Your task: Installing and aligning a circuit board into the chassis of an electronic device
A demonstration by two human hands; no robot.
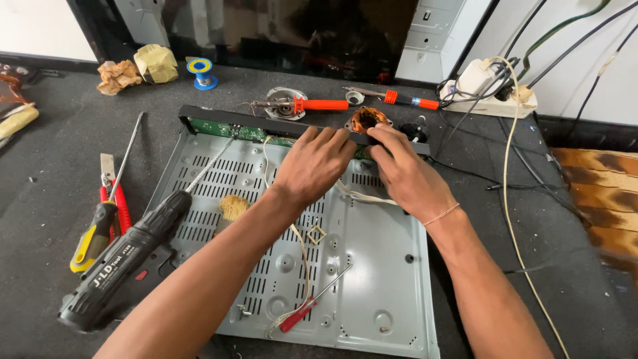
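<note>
We see our two hands meeting at the upper middle of the frame, on the black front panel that runs along the far edge of a grey metal chassis. Our left hand lies palm down, its grip closed over the panel's top edge; our right hand sits just beside it, fingers curled and pinched on the same panel. A green circuit board shows just behind the panel, left of the hands. A white cable runs under the right hand. On the chassis floor, at lower centre, lies a small red-handled screwdriver. A black cordless drill rests at lower left, its bit reaching onto the chassis. Left of it on the dark tabletop lies a yellow-handled screwdriver. Beyond the panel, at upper centre, an orange-handled soldering iron rests.
</note>
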